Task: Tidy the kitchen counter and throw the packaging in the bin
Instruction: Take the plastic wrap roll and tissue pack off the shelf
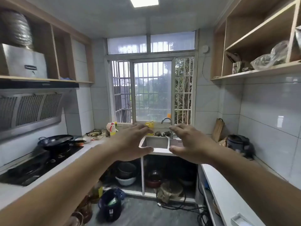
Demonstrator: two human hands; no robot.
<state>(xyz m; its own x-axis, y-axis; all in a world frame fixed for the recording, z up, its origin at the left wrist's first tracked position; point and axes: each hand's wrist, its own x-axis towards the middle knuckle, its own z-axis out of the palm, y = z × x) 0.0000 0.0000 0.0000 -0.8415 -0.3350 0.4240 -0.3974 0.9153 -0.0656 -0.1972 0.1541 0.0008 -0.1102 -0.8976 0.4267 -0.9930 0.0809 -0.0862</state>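
Ahead, two empty hands, left (pixel 132 142) and right (pixel 190 142), grip spread wide, over one sink (pixel 156 142)

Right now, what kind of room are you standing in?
A small home kitchen, it looks like: a double steel sink with a tap under the window, a wok on the stove, and a range hood above.

White U-shaped counter (pixel 224 191) seen along left, far and right walls; clutter at far-left corner. Dark bin (pixel 110 204) on floor, near left, packaging visible inside.
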